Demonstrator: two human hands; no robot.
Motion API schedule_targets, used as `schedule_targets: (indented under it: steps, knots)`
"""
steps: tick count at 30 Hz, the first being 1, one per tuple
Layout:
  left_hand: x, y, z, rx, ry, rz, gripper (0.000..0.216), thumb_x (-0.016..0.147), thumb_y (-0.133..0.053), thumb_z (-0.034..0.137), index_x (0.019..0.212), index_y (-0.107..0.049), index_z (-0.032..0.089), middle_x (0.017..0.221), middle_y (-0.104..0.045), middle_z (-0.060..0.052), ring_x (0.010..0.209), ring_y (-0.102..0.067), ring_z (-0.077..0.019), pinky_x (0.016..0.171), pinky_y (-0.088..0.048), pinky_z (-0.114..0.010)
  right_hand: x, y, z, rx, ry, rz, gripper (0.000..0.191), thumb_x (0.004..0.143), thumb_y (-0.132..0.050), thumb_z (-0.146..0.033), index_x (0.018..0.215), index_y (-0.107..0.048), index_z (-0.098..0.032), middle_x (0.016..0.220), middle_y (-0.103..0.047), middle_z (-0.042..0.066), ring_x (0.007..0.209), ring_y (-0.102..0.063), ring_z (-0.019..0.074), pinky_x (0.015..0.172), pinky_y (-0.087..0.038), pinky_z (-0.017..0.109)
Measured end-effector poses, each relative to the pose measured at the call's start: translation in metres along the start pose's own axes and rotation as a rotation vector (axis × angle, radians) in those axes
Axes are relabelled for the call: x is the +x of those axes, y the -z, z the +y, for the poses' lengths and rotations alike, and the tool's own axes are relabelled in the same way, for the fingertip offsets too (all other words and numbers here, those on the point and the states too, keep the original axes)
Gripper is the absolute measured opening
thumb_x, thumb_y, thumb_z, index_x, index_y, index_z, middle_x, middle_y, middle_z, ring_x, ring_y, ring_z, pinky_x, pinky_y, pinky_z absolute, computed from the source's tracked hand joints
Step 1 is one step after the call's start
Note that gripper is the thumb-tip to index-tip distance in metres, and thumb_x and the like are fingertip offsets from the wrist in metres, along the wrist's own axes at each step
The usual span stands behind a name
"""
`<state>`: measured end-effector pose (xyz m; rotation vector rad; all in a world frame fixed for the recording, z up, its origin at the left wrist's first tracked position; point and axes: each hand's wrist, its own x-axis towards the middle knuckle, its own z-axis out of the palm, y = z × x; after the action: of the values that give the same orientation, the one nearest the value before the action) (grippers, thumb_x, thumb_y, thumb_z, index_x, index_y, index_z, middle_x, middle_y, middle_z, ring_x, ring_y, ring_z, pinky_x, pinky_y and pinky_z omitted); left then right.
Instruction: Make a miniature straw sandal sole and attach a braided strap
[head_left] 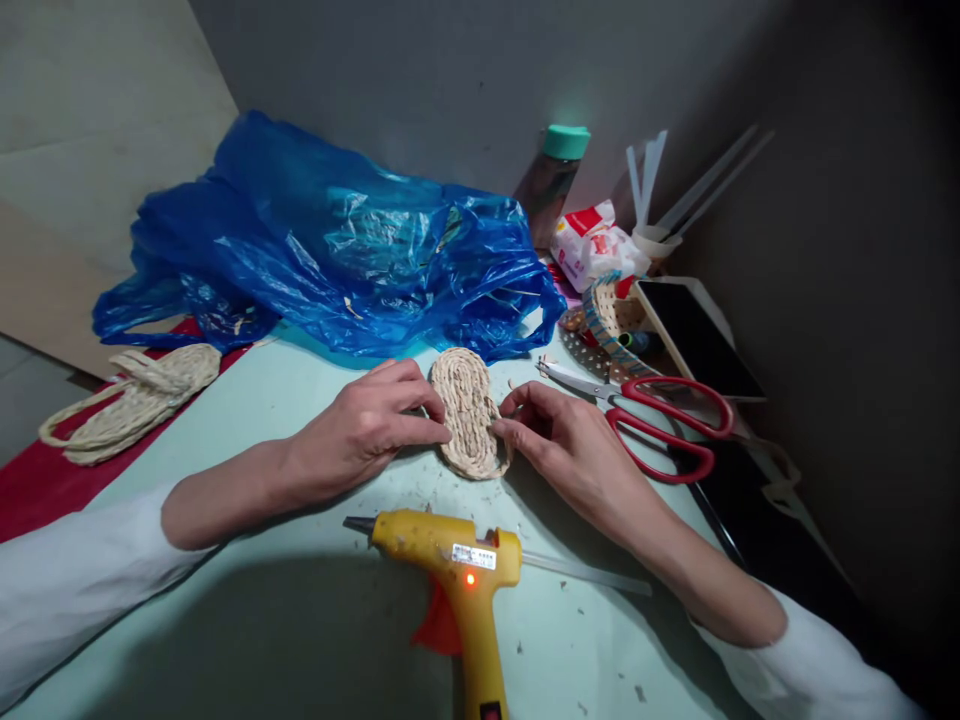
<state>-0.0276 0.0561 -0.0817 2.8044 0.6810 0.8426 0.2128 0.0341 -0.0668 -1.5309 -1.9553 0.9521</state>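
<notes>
We press our left hand (367, 425) and right hand (559, 440) against either side of the woven straw oval (469, 410), fingertips pinching its edges as it lies flat on the pale green table (285, 600). Nearer lies a yellow glue gun (457, 575), red scissors (660, 420) to the right, and a blue plastic bag (330, 245) beyond.

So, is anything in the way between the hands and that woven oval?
Nothing visible. The left hand and right hand hold the woven oval by its edges; the glue gun and scissors lie apart from it.
</notes>
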Motion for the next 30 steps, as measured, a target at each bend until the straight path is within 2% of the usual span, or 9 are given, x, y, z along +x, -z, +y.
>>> schedule_targets:
  steps: [3, 7, 17, 24, 30]
  knots:
    - [-0.002, -0.004, -0.001, -0.064, -0.01, 0.024, 0.027, 0.095, -0.047, 0.01, 0.1, -0.072, 0.02, 0.093, -0.072, -0.008, 0.085, -0.061, -0.0176, 0.076, -0.049, -0.031, 0.001, -0.001, 0.002, 0.006, -0.008, -0.006, 0.01, 0.088, -0.061, -0.026, 0.08, -0.059, -0.02, 0.064, -0.06, -0.003, 0.06, -0.051, 0.0144, 0.058, -0.035, 0.029]
    - [-0.001, -0.003, 0.003, -0.037, -0.003, 0.072, 0.027, 0.092, -0.048, 0.005, 0.098, -0.072, 0.016, 0.093, -0.073, -0.01, 0.085, -0.064, -0.0168, 0.076, -0.052, -0.03, 0.0, -0.002, 0.003, 0.058, -0.015, -0.006, 0.011, 0.087, -0.06, -0.026, 0.078, -0.061, -0.02, 0.066, -0.062, -0.001, 0.062, -0.053, 0.0155, 0.058, -0.036, 0.03]
    - [0.002, -0.003, 0.008, 0.044, 0.036, 0.063, 0.031, 0.088, -0.048, -0.001, 0.095, -0.073, 0.014, 0.092, -0.075, -0.01, 0.084, -0.068, -0.0167, 0.075, -0.056, -0.028, 0.001, -0.008, 0.003, 0.109, 0.001, 0.006, 0.015, 0.087, -0.062, -0.03, 0.076, -0.062, -0.019, 0.066, -0.064, 0.0, 0.062, -0.054, 0.0154, 0.058, -0.037, 0.03]
    - [0.002, -0.004, 0.008, 0.059, 0.035, 0.064, 0.028, 0.088, -0.05, 0.002, 0.096, -0.073, 0.016, 0.092, -0.075, -0.009, 0.083, -0.069, -0.0154, 0.074, -0.056, -0.026, 0.0, -0.011, 0.003, 0.129, -0.013, 0.039, 0.019, 0.087, -0.062, -0.032, 0.073, -0.061, -0.019, 0.064, -0.06, -0.001, 0.06, -0.051, 0.0135, 0.056, -0.034, 0.028]
    - [0.001, -0.005, 0.006, 0.039, 0.004, 0.058, 0.027, 0.086, -0.052, 0.001, 0.098, -0.072, 0.013, 0.094, -0.074, -0.012, 0.085, -0.068, -0.0173, 0.074, -0.057, -0.028, -0.001, -0.011, -0.002, 0.026, 0.022, 0.058, 0.005, 0.087, -0.061, -0.026, 0.088, -0.06, -0.021, 0.063, -0.06, -0.004, 0.058, -0.051, 0.0139, 0.057, -0.035, 0.028]
